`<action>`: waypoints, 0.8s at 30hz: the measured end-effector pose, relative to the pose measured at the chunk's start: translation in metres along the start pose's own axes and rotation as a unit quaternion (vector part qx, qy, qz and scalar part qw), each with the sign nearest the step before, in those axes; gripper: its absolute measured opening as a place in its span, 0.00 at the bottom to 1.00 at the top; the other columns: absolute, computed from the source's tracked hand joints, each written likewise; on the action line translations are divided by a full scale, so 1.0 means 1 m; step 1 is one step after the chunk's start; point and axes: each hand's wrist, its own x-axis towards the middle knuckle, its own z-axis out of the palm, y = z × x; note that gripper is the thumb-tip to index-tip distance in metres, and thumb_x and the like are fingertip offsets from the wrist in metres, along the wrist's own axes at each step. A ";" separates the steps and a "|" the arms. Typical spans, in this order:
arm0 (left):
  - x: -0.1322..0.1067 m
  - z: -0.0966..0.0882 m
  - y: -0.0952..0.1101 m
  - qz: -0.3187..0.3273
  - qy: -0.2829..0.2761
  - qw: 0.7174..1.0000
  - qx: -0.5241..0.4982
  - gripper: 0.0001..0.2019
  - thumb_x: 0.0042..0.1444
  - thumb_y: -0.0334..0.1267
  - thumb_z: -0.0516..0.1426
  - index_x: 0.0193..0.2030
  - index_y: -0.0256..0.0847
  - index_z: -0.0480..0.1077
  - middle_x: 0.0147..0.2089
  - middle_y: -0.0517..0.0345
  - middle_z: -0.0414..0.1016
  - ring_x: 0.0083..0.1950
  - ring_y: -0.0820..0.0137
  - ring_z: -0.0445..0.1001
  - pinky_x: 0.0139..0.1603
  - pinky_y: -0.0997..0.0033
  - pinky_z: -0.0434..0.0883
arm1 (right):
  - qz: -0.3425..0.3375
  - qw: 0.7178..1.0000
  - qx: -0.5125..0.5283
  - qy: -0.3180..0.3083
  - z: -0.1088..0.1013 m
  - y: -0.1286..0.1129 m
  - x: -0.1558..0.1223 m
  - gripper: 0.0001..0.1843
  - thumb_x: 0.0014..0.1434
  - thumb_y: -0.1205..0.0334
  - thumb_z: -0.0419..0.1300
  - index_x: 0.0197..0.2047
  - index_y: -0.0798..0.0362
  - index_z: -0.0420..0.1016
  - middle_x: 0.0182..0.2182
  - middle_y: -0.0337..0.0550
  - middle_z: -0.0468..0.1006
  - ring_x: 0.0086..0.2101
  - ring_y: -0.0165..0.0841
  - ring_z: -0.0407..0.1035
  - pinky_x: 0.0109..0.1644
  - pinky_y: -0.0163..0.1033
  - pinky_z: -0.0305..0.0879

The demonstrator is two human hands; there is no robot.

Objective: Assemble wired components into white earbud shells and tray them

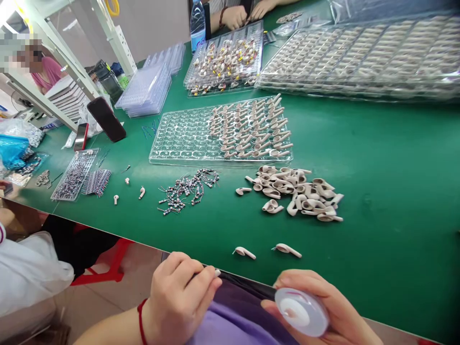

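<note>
My left hand (181, 292) is closed at the table's front edge, with the pale end of a small earphone shell (217, 272) poking out past its fingers. Most of that piece is hidden. To its right, my right hand (323, 297) grips a translucent plastic bottle (304, 314), its round base facing me. The bottle's tip cannot be seen. Just beyond my hands lie two beige earphone shells, one on the left (245, 252) and one on the right (287, 249), each with a thin bit sticking out. Farther back is a pile of similar shells (280, 184).
A clear tray (172, 158) holds rows of shells on its right half. Small wired components (187, 189) lie heaped left of the pile. Filled trays (359, 93), stacked trays (143, 91), a water bottle (197, 24) and a phone (107, 120) stand farther off. Other people sit around the table.
</note>
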 end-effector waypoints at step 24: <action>0.005 0.003 0.008 0.018 -0.060 0.997 0.054 0.05 0.58 0.25 0.57 0.36 0.34 0.74 0.27 0.55 0.73 0.30 0.68 0.67 0.31 0.68 0.70 | -0.114 0.978 0.128 -0.121 0.023 -0.022 0.009 0.13 0.59 0.67 0.62 0.46 0.51 0.64 0.40 0.48 0.80 0.44 0.42 0.78 0.56 0.52 0.70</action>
